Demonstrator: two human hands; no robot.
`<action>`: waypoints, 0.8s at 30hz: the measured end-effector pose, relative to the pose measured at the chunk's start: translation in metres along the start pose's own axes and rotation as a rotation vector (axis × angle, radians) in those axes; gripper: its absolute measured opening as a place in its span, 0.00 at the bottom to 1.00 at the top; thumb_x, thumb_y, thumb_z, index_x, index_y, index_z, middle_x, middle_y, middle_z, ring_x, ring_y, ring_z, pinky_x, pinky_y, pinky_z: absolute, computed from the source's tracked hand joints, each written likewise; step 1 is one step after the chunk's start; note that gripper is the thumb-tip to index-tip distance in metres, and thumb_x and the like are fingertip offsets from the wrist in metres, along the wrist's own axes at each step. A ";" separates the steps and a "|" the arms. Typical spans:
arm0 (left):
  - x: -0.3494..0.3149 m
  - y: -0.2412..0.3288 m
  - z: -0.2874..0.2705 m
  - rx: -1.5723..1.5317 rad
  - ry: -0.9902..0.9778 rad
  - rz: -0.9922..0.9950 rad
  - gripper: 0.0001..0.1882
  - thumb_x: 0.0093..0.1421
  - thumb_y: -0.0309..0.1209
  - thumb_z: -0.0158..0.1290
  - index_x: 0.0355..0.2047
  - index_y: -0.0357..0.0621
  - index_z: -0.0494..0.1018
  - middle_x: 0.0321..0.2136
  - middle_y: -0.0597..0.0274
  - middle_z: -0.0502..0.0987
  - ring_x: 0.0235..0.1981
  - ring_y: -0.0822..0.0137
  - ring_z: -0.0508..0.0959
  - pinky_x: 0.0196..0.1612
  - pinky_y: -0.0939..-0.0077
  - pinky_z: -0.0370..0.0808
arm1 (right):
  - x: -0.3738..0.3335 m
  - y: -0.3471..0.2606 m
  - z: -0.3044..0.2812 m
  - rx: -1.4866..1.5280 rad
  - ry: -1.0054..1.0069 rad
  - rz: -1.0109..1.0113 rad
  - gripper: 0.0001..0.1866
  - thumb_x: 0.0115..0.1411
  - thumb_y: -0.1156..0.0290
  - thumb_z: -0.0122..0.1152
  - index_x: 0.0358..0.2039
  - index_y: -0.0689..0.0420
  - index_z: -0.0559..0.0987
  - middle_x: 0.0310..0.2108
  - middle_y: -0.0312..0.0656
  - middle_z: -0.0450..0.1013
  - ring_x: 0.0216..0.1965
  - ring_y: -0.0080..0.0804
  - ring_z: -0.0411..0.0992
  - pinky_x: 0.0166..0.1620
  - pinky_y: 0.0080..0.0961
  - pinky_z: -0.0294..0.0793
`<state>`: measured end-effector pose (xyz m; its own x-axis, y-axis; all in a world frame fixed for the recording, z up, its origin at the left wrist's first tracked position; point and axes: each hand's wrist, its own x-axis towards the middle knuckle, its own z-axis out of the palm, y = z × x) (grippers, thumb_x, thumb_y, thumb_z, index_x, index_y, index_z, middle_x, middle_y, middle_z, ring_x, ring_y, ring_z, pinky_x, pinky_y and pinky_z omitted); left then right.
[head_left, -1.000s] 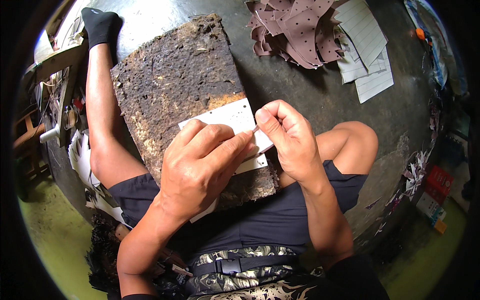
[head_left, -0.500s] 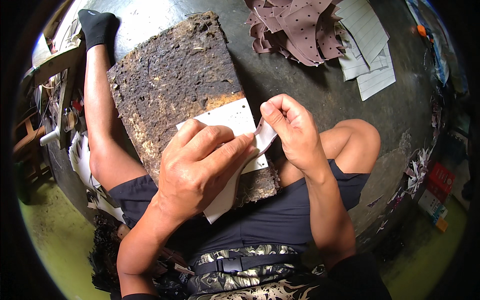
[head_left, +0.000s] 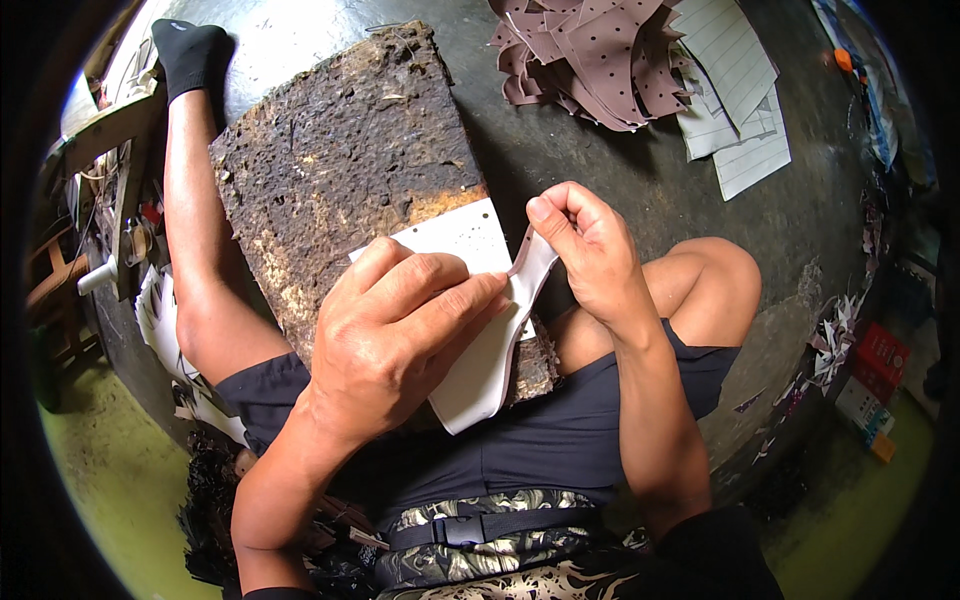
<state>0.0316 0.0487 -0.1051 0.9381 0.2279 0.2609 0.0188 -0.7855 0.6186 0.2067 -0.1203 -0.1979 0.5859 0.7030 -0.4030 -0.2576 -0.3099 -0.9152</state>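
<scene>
A rough, dark wooden board (head_left: 340,140) slants across my lap. On its near right part lies a white sheet (head_left: 462,228) with small dark holes along its edges. Over this I hold a pale, curved piece of leather-like material (head_left: 482,370) with a thin mauve edge. The fingers of my left hand (head_left: 395,325) are bunched on the piece's middle, thumb mostly hidden beneath them. My right hand (head_left: 588,245) pinches its far right end between thumb and curled index finger and holds it raised off the sheet. The end inside the pinch is covered.
A heap of mauve cut pieces with dark dots (head_left: 595,65) lies on the floor ahead, beside lined paper sheets (head_left: 745,150). Scraps (head_left: 835,340) and a red box (head_left: 880,362) are at the right. Wooden furniture (head_left: 115,140) stands at the left.
The pale piece has swung so that its near end lies further right, with more of its surface showing. My right hand has shifted slightly; my left hand stays pressed on the piece.
</scene>
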 end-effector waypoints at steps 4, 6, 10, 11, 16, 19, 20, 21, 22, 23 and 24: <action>0.000 0.000 0.000 -0.013 0.002 -0.016 0.16 0.58 0.29 0.76 0.47 0.46 0.91 0.36 0.64 0.83 0.34 0.60 0.79 0.37 0.64 0.78 | 0.001 0.002 -0.002 -0.032 0.012 -0.021 0.18 0.82 0.59 0.67 0.42 0.62 0.83 0.31 0.31 0.78 0.33 0.16 0.70 0.37 0.23 0.73; 0.000 0.000 0.000 -0.016 0.001 -0.018 0.16 0.57 0.29 0.76 0.47 0.46 0.91 0.36 0.64 0.83 0.34 0.60 0.79 0.37 0.64 0.78 | 0.003 0.004 -0.003 -0.045 0.018 -0.031 0.18 0.82 0.58 0.66 0.42 0.63 0.83 0.31 0.31 0.78 0.33 0.16 0.70 0.37 0.23 0.73; -0.001 -0.001 0.001 -0.025 0.004 -0.017 0.16 0.57 0.29 0.76 0.47 0.46 0.91 0.36 0.64 0.83 0.34 0.60 0.79 0.37 0.64 0.78 | 0.006 0.007 -0.005 -0.081 0.020 -0.020 0.18 0.82 0.59 0.66 0.42 0.64 0.83 0.31 0.33 0.78 0.33 0.17 0.71 0.37 0.25 0.73; -0.001 -0.002 0.001 -0.027 0.003 -0.018 0.16 0.57 0.29 0.76 0.47 0.46 0.91 0.37 0.64 0.83 0.34 0.60 0.79 0.37 0.64 0.78 | 0.007 0.008 -0.006 -0.095 0.025 -0.021 0.18 0.82 0.59 0.66 0.42 0.64 0.83 0.31 0.33 0.78 0.33 0.18 0.71 0.37 0.25 0.74; -0.001 -0.001 0.000 -0.026 0.000 -0.021 0.16 0.58 0.29 0.75 0.47 0.46 0.90 0.37 0.64 0.84 0.34 0.60 0.80 0.38 0.63 0.78 | 0.010 0.011 -0.008 -0.160 0.061 -0.032 0.18 0.81 0.60 0.67 0.42 0.64 0.83 0.30 0.36 0.79 0.32 0.20 0.72 0.37 0.27 0.74; -0.001 -0.001 0.001 -0.033 0.008 -0.021 0.16 0.58 0.28 0.76 0.47 0.46 0.90 0.37 0.64 0.84 0.34 0.60 0.80 0.38 0.63 0.78 | 0.011 0.012 -0.009 -0.189 0.070 -0.030 0.18 0.81 0.59 0.67 0.42 0.65 0.83 0.29 0.37 0.79 0.31 0.21 0.72 0.37 0.28 0.75; -0.001 -0.002 0.002 -0.036 0.012 -0.021 0.16 0.58 0.28 0.76 0.47 0.46 0.90 0.37 0.64 0.84 0.34 0.60 0.80 0.38 0.63 0.78 | 0.012 0.013 -0.010 -0.204 0.075 -0.027 0.18 0.81 0.59 0.67 0.42 0.65 0.83 0.29 0.37 0.79 0.31 0.21 0.72 0.37 0.28 0.75; -0.002 -0.002 0.003 -0.037 0.017 -0.022 0.16 0.58 0.28 0.76 0.47 0.46 0.90 0.37 0.64 0.84 0.34 0.60 0.80 0.38 0.63 0.78 | 0.012 0.013 -0.010 -0.221 0.087 -0.013 0.18 0.81 0.59 0.67 0.42 0.65 0.83 0.29 0.38 0.79 0.31 0.21 0.73 0.37 0.29 0.75; -0.002 -0.002 0.003 -0.037 0.022 -0.022 0.16 0.58 0.28 0.76 0.46 0.46 0.90 0.37 0.64 0.84 0.34 0.60 0.80 0.38 0.63 0.78 | 0.013 0.013 -0.010 -0.234 0.093 -0.030 0.19 0.81 0.59 0.67 0.41 0.65 0.83 0.29 0.38 0.79 0.31 0.22 0.72 0.37 0.29 0.75; -0.002 -0.002 0.004 -0.037 0.027 -0.023 0.16 0.57 0.28 0.76 0.46 0.46 0.90 0.37 0.63 0.84 0.34 0.60 0.80 0.38 0.63 0.78 | 0.013 0.013 -0.010 -0.249 0.107 -0.036 0.19 0.81 0.59 0.67 0.41 0.65 0.83 0.28 0.38 0.79 0.31 0.23 0.72 0.37 0.29 0.75; -0.002 -0.002 0.004 -0.035 0.031 -0.022 0.16 0.57 0.27 0.76 0.46 0.46 0.90 0.37 0.64 0.84 0.34 0.60 0.80 0.38 0.63 0.78 | 0.013 0.013 -0.010 -0.264 0.120 -0.043 0.19 0.81 0.59 0.67 0.41 0.65 0.83 0.28 0.39 0.79 0.30 0.23 0.72 0.36 0.30 0.75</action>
<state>0.0309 0.0473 -0.1098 0.9264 0.2630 0.2694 0.0266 -0.7595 0.6500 0.2191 -0.1217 -0.2147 0.6827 0.6432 -0.3467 -0.0308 -0.4488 -0.8931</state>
